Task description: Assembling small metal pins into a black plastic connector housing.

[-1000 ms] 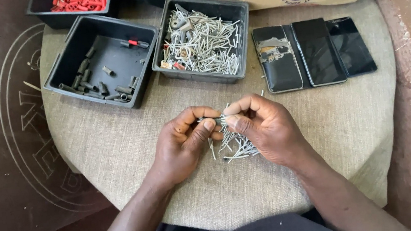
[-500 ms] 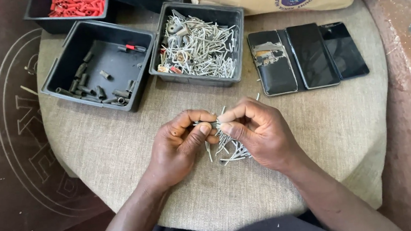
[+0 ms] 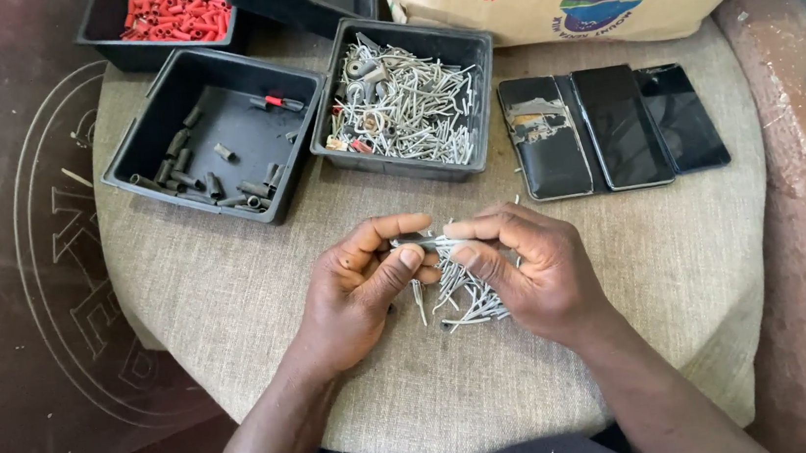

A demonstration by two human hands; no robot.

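From the head view, the left hand and the right hand meet over the middle of the round cloth-covered table, fingertips pinched together on one thin metal pin held level between them. Both grips are narrow, thumb against forefinger, closed on that pin. Beneath the right palm lies a loose heap of metal pins, resting on the cloth and partly hidden by the fingers.

To my eye the risk sits in that heap: it has no wall around it, so a nudge from the right wrist could scatter pins across the cloth and toward the table's near edge. The pinched pin is slim and smooth-looking, and a loosened thumb would likely drop it back among the others, where it would be hard to tell apart.

The containers stand at the far side. A black tray holds a few short dark sleeves and one red-tipped piece, mostly bare floor showing. Just beside it, a second black tray is piled with silver pins and some odd bits. Behind, another tray holds red plastic pieces. A cardboard box carries grey metal parts. Three dark phones lie side by side, near the pin tray.
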